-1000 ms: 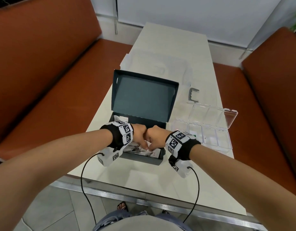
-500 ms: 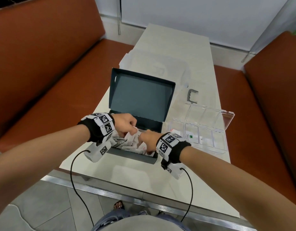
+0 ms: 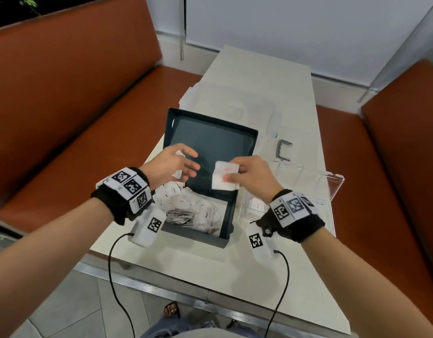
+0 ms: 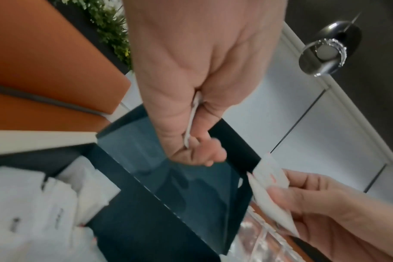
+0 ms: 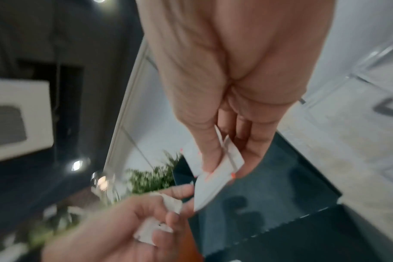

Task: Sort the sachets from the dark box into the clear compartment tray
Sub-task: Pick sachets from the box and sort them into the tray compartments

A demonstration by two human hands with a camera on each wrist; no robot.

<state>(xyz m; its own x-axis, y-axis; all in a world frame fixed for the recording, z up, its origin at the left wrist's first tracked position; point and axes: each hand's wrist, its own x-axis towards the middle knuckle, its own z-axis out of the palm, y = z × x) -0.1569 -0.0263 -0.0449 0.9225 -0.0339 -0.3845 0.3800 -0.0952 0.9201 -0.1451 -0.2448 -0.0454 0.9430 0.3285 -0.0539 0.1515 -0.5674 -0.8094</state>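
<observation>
The dark box stands open on the table, its lid upright behind a pile of white sachets. Above the box, my left hand holds a few white sachets in its curled fingers; the left wrist view shows one sachet edge pinched against the thumb. My right hand pinches red-printed white sachets in front of the lid. Right of the box is the clear compartment tray, partly hidden by my right wrist. One red-printed sachet lies in its near-left compartment.
The tray's clear lid is folded open to the far right. A grey bracket and clear plastic wrapping lie further back on the table. Orange benches flank both sides. The table's front edge is close to me.
Both hands have come up out of the box's pile and moved apart, each now holding sachets in front of the lid.
</observation>
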